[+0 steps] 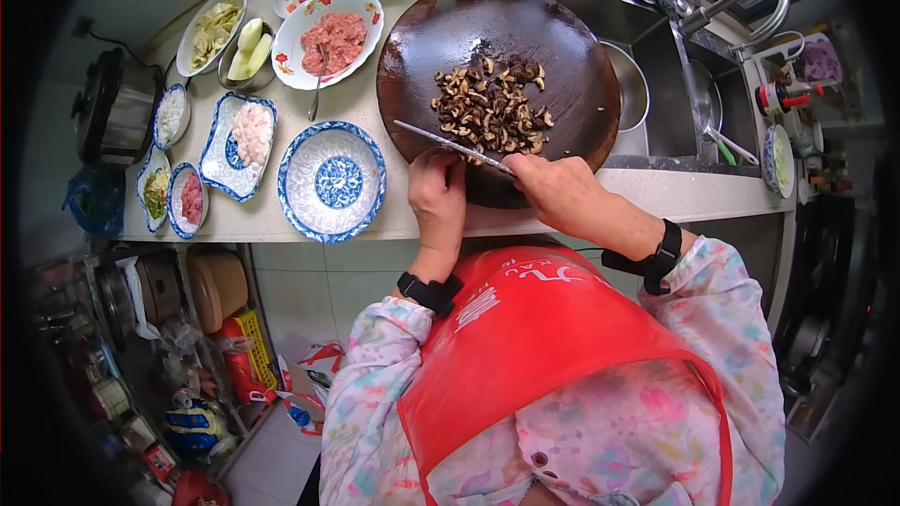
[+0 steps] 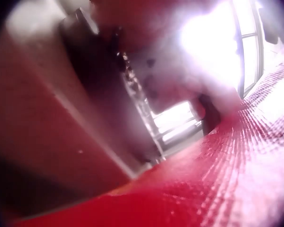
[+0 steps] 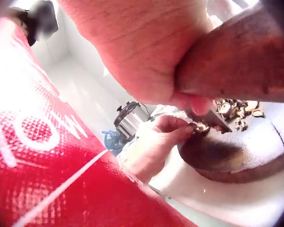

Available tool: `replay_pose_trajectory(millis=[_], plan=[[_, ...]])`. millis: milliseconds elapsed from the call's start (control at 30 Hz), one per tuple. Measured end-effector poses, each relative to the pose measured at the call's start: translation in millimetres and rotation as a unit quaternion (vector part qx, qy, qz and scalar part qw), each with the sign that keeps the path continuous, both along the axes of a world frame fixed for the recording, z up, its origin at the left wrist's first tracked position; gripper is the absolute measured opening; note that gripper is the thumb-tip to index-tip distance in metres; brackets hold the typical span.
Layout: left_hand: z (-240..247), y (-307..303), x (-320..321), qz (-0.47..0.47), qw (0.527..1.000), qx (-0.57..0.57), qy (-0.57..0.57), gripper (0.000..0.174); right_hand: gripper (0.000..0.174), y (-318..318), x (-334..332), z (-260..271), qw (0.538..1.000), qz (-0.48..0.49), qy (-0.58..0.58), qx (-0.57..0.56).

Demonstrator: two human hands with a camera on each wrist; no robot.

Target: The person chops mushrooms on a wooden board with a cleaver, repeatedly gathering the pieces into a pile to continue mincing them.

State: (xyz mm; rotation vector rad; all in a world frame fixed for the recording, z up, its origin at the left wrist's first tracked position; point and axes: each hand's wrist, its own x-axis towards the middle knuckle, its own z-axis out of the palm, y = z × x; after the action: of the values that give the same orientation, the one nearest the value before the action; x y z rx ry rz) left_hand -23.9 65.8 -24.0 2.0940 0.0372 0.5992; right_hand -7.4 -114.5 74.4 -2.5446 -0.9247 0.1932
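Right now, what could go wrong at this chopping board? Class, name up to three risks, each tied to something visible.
A slip could cut the left hand: it pinches what looks like a mushroom piece close to the knife in the right hand.
Working at the chopping board's near rim, pieces might fall off.
The empty patterned bowl sits by the counter's front edge; a bump might tip it.

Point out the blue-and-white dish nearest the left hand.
The round blue-and-white bowl: it sits nearest the left hand and holds no food, whereas the squarish dish beside it is farther off and holds pale pink food.
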Motion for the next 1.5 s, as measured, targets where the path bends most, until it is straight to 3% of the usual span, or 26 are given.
replay_pose_trajectory(millis=[267,467,767,967,1133,1333,1500], plan=[[6,-3,4,0.005,0.998,0.061,0.028,0.008,0.024,37,21,-8,0.994,0.02,0.042,-0.102],[9,-5,2,0.003,0.999,0.032,-0.01,0.009,0.024,13,16,-19,0.999,-0.046,0.026,-0.013],[4,-3,0,0.005,0.998,0.045,0.035,0.013,0.025,30,18,-2,0.993,0.051,0.062,-0.092],[4,0,-2,0.005,0.998,0.02,0.056,0.015,0.027,42,24,-21,1.0,0.021,-0.006,-0.016],[4,2,-6,0.004,0.997,-0.037,0.071,0.018,0.022,27,13,1,0.998,-0.006,0.026,-0.052],[0,0,-2,0.004,0.999,0.027,0.032,0.011,0.027,36,16,-5,0.993,0.044,-0.002,-0.113],[-2,6,0,-0.012,0.997,0.077,-0.018,0.007,0.028,39,26,-18,0.998,0.044,-0.034,-0.037]])
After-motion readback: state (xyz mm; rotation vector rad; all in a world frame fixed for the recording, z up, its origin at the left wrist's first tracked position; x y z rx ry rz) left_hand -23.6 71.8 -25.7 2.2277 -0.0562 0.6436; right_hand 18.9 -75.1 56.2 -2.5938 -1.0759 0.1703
